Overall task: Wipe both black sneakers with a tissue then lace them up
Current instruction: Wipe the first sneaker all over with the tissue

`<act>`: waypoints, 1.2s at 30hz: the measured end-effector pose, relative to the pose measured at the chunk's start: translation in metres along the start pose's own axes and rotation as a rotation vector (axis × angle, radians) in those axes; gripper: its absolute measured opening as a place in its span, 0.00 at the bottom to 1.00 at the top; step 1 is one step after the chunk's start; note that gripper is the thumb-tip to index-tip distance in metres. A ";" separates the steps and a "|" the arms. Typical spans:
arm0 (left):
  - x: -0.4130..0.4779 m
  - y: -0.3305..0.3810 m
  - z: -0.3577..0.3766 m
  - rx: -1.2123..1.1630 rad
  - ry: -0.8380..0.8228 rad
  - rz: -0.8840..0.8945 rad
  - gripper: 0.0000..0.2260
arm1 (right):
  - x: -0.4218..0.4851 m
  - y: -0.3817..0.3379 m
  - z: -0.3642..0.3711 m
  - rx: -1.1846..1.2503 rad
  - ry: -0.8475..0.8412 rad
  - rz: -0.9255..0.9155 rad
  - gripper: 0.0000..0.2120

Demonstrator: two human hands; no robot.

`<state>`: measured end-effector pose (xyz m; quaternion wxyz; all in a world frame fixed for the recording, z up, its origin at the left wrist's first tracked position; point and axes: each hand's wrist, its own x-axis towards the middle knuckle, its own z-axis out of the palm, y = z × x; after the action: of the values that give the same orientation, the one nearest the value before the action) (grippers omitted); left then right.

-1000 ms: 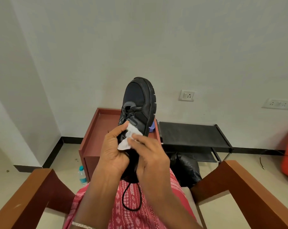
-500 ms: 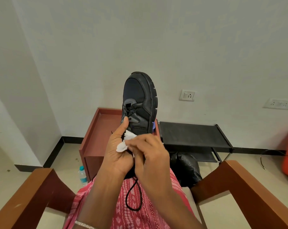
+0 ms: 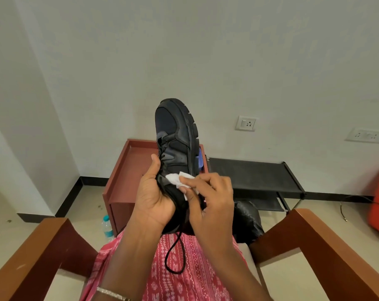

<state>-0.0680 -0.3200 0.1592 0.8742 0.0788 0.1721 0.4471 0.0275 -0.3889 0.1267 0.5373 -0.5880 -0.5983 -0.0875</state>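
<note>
Sneaker [image 3: 177, 135] is gripped by left hand [image 3: 154, 198]; tissue [image 3: 175, 178], pinched in right hand [image 3: 210, 200], has been shifted from tongue to side (wiping ongoing, lacing tbd).

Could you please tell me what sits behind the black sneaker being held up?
Behind the sneaker stands a reddish-brown side table with a raised rim. A small blue object peeks out past the sole; the sneaker covers most of it, so I cannot identify it.
</note>
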 end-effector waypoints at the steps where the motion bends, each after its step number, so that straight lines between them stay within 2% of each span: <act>1: 0.002 0.000 -0.003 -0.047 -0.010 0.000 0.29 | 0.008 0.002 0.001 0.010 0.015 0.009 0.08; 6: 0.000 -0.005 0.000 -0.102 -0.031 -0.003 0.26 | 0.052 0.006 0.011 0.166 0.065 0.088 0.06; 11: -0.004 0.000 0.001 -0.058 -0.010 -0.004 0.27 | 0.029 -0.002 0.002 0.211 0.020 0.072 0.08; 17: -0.003 0.007 -0.002 0.033 0.069 -0.009 0.27 | -0.009 -0.002 -0.009 0.089 -0.047 -0.012 0.19; 22: 0.002 0.000 -0.003 0.001 0.021 0.025 0.26 | 0.035 0.004 -0.005 0.140 0.013 -0.009 0.17; 27: 0.000 -0.009 0.003 0.074 0.021 -0.010 0.25 | 0.078 0.015 0.001 0.037 0.137 -0.008 0.11; 31: 0.000 -0.006 0.001 0.078 0.030 -0.002 0.25 | 0.071 0.018 -0.009 0.024 -0.002 -0.062 0.09; 36: -0.002 0.003 -0.002 0.080 0.033 0.019 0.25 | 0.030 0.014 -0.030 -0.022 -0.269 -0.008 0.06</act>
<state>-0.0720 -0.3204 0.1584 0.8631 0.1077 0.2036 0.4494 0.0632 -0.3889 0.1538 0.4454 -0.5978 -0.6663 -0.0163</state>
